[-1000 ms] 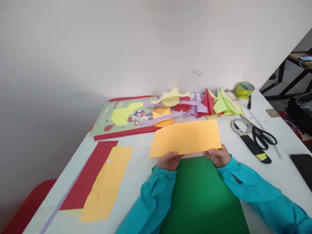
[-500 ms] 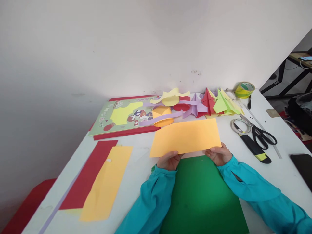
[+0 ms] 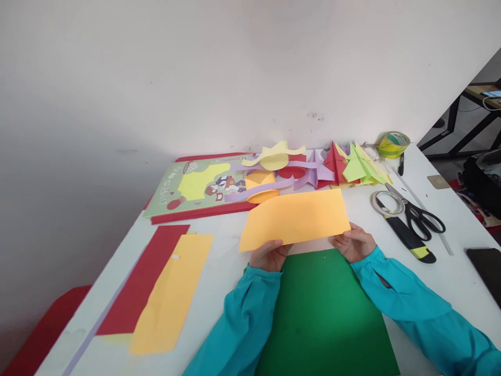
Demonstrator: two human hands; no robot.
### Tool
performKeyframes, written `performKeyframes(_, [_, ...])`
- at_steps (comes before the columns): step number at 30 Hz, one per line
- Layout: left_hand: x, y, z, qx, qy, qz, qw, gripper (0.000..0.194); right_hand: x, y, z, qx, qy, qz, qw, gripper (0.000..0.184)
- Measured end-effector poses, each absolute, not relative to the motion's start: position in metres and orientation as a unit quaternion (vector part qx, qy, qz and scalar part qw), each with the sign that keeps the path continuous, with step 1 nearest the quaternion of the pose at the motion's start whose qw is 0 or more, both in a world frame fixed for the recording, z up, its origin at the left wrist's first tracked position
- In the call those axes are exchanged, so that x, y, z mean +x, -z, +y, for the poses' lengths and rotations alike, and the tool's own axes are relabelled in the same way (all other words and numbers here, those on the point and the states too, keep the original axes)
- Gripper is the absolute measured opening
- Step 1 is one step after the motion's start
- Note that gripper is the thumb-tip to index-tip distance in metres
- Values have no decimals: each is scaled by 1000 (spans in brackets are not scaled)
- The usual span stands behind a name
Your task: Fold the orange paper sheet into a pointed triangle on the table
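An orange sheet of paper (image 3: 295, 218) is held up above the table, a little tilted. My left hand (image 3: 270, 256) pinches its lower edge, thumb in front and the other fingers mostly hidden behind. At the lower right corner my right hand (image 3: 355, 243) is closed on the same sheet between thumb and fingers. Beneath both forearms lies a green mat (image 3: 326, 313), partly covered by the left sleeve.
To the left lie red paper (image 3: 144, 277) and another orange piece (image 3: 176, 297). Scissors (image 3: 422, 219), a utility knife (image 3: 410, 240) and a tape roll (image 3: 387, 203) rest at right. Paper planes (image 3: 334, 164) and a printed green board (image 3: 168, 193) are by the wall.
The orange sheet has shifted slightly left. My right hand's fingertips have moved a little at its lower right corner; the left hand keeps its hold.
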State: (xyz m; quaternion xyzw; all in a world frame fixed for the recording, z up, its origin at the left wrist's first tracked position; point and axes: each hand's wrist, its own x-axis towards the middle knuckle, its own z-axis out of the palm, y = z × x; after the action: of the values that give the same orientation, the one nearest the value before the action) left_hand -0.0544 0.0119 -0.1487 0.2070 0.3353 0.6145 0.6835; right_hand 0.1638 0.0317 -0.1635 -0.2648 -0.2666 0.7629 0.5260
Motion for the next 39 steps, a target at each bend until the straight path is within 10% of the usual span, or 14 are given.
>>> performKeyframes(39, [-33, 162, 2, 295, -527, 364, 709, 30, 157, 182, 17, -356, -702, -416, 455, 24])
